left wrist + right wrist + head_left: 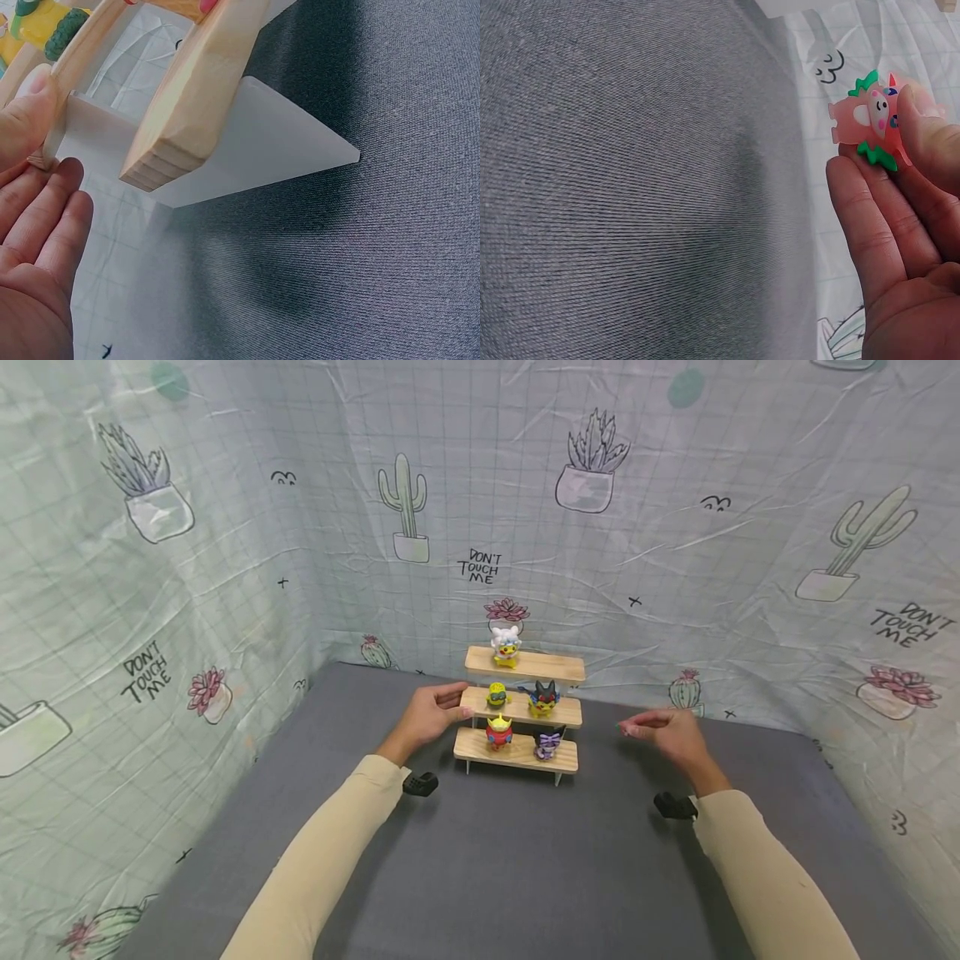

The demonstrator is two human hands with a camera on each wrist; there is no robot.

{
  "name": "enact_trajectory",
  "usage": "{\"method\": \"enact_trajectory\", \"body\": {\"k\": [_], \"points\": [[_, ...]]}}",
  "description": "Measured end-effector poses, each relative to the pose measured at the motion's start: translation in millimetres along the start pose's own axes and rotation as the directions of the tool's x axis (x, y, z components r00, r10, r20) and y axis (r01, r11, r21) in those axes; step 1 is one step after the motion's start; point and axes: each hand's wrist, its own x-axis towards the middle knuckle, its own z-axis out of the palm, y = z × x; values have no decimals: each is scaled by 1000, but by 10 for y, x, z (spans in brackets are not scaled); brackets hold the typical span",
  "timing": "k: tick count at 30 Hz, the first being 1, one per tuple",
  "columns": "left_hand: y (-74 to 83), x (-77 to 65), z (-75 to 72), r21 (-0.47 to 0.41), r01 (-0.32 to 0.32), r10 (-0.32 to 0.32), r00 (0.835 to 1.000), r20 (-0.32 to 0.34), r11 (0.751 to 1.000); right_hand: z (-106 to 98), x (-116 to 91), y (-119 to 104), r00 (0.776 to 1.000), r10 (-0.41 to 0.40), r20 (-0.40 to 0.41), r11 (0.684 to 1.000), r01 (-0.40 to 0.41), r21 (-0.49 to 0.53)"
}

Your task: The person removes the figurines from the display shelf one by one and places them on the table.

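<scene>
A three-tier wooden display stand (474, 745) with clear legs holds several small figurines. My left hand (427, 717) grips the left end of its middle tier (517, 707), thumb above and fingers below in the left wrist view. Pinched between thumb and fingers of my right hand (675, 739) is a pink figurine (849, 121) with green side pieces, held to the right of the stand and apart from it. On the top tier stands a white-capped yellow figurine (506, 645). The middle tier bears a yellow-green figurine (497, 695) and a black-eared one (544, 700).
The lower tier carries a red figurine (498, 735) and a purple-and-black one (547, 744). A dark grey cloth (495, 860) covers the table. Behind and at both sides hangs a cactus-print curtain (322, 527). A black wrist device (420, 784) sits at each cuff.
</scene>
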Motion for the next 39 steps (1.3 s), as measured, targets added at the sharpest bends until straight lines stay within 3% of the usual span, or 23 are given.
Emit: {"method": "enact_trajectory", "body": {"k": [28, 39], "points": [[-5, 10, -40, 1, 11, -11, 1000, 9, 1000, 126, 51, 101, 1000, -26, -5, 996, 26, 85], [6, 10, -36, -12, 7, -7, 1000, 23, 1000, 180, 57, 150, 1000, -6, -9, 998, 6, 61]]}}
